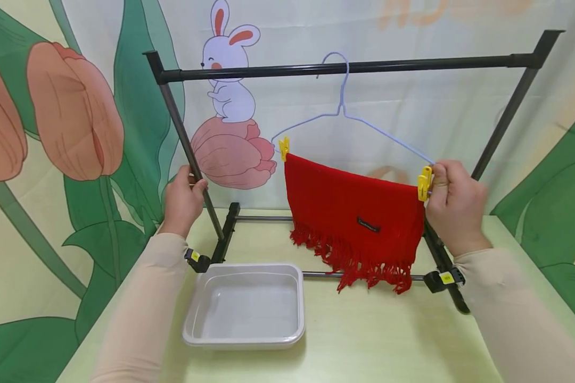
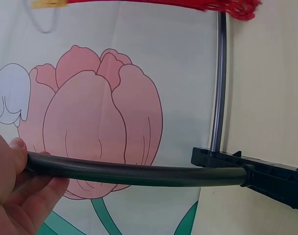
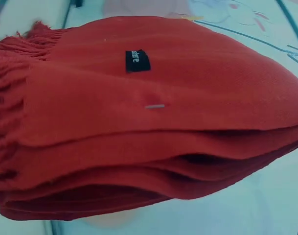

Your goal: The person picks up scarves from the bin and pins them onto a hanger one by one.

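A folded red scarf [image 1: 350,213] with a fringed lower edge and a small dark label hangs from a light purple wire hanger [image 1: 380,136]. Two yellow clothespins, a left one [image 1: 284,149] and a right one [image 1: 424,184], stand at its upper corners. My right hand [image 1: 457,205] pinches the hanger's right end beside the right clothespin. With thumb and fingers my left hand [image 1: 184,199] holds the left upright [image 2: 134,174] of the black rack. In the right wrist view the scarf's layered folds [image 3: 153,112] fill most of the picture, and the right hand is hardly visible.
The hanger's hook loops over the rack's black top bar [image 1: 287,70]. A pale grey plastic basin [image 1: 244,340] stands on the light table [image 1: 364,340], in front of the rack's left foot [image 1: 225,234]. A printed cloth backdrop [image 1: 412,32] hangs behind.
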Available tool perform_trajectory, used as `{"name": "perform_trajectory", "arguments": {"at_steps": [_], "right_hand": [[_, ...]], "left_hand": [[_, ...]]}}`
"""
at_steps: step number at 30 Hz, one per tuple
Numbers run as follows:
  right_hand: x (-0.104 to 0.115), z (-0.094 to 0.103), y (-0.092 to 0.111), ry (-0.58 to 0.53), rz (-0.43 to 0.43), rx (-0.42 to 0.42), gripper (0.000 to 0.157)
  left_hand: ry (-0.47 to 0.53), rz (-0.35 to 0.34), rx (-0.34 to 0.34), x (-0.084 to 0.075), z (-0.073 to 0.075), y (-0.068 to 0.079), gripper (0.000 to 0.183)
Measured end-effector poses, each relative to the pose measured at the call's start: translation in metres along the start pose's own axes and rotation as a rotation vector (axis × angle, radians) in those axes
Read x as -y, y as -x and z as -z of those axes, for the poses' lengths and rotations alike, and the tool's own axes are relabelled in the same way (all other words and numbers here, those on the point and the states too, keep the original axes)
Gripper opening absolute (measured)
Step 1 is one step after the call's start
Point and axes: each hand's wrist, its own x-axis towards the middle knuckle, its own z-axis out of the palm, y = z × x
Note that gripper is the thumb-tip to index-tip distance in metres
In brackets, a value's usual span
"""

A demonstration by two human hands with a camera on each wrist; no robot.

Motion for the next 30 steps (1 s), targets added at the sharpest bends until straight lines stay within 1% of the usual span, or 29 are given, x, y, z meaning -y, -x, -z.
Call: {"name": "perform_trajectory", "arguments": {"at_steps": [4,7,10,15,20,26,30], "right_hand": [[-0.006,0.000,0.016,0.011,0.010,0.063,0.020],[-0.009,0.001,0.021,0.006,0.008,0.101,0.017],[-0.011,0.003,0.020,-0.016,0.005,0.138,0.017],[-0.013,0.004,0.015,-0.070,-0.026,0.214,0.018],[-0.016,0.006,0.013,-0.121,-0.076,0.285,0.021],[-0.019,0.011,0.011,-0.145,-0.129,0.386,0.027],[-0.021,0.015,0.008,-0.166,-0.193,0.434,0.031]], "left_hand": [[0.001,-0.001,0.000,-0.002,-0.001,0.000,0.030],[0.000,-0.003,0.001,-0.002,-0.002,-0.001,0.030],[0.007,0.000,0.006,-0.001,-0.002,0.000,0.030],[0.006,-0.004,0.000,0.003,-0.001,-0.001,0.029],[0.006,-0.019,-0.004,0.004,0.001,-0.002,0.029],[-0.022,0.001,0.043,0.002,0.007,-0.002,0.036],[-0.053,0.004,0.072,-0.002,0.013,-0.005,0.046]]}}
